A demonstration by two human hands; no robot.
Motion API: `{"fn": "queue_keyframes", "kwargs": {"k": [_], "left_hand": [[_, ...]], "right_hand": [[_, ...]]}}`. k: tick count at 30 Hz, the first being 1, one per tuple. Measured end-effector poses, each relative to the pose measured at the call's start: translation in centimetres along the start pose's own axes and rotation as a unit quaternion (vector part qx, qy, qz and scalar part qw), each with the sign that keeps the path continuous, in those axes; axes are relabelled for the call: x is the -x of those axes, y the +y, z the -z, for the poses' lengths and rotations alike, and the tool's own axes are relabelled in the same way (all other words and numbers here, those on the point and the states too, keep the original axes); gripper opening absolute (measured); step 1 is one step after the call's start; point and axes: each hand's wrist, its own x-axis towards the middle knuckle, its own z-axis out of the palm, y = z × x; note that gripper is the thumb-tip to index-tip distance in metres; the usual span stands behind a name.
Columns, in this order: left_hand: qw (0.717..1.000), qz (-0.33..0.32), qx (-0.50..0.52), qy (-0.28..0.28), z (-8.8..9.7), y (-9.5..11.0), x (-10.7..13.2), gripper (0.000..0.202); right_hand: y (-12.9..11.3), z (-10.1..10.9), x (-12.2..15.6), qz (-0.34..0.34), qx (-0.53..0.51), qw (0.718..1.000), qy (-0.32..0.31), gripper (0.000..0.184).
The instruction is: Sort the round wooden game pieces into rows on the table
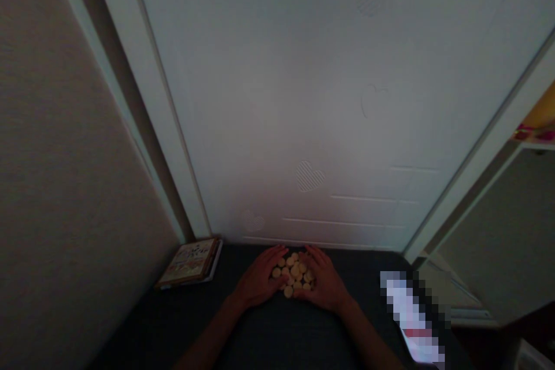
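Observation:
A small heap of round, pale wooden-looking pieces (295,270) lies on the dark tabletop (277,335). My left hand (263,278) curves around the heap's left side, fingers stretched forward and the thumb at the pieces. From the right, my right hand (323,280) cups the heap in the same way, its fingers apart and touching the edge pieces. Neither hand has a piece gripped that I can see. Markings on the pieces are too small and dim to make out.
A stack of books (191,263) lies at the table's left back edge. On the right is a blurred-out phone-like device (411,318) with a bright screen. A white panel with heart patterns (281,127) rises right behind the table, and a wall (65,185) stands on the left.

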Motion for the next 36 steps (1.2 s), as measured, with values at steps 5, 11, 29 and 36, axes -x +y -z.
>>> {"fn": "queue_keyframes", "kwargs": {"k": [5,11,29,36], "left_hand": [[0.992,0.061,0.046,0.097,-0.3,-0.1,1.0,0.041],[0.997,-0.006,0.012,0.081,0.1,2.7,0.6,0.037],[0.987,0.093,0.012,0.128,1.1,-0.1,0.3,0.025],[0.987,0.118,-0.04,0.102,2.2,-4.2,3.5,0.023]], "right_hand": [[0.4,-0.1,1.9,-0.058,-0.047,0.992,0.1,0.052],[0.6,0.4,5.1,-0.119,-0.107,0.975,0.155,0.041],[0.6,1.9,5.4,-0.21,-0.165,0.944,0.192,0.049],[0.7,1.6,5.4,-0.212,-0.152,0.947,0.189,0.049]]}}
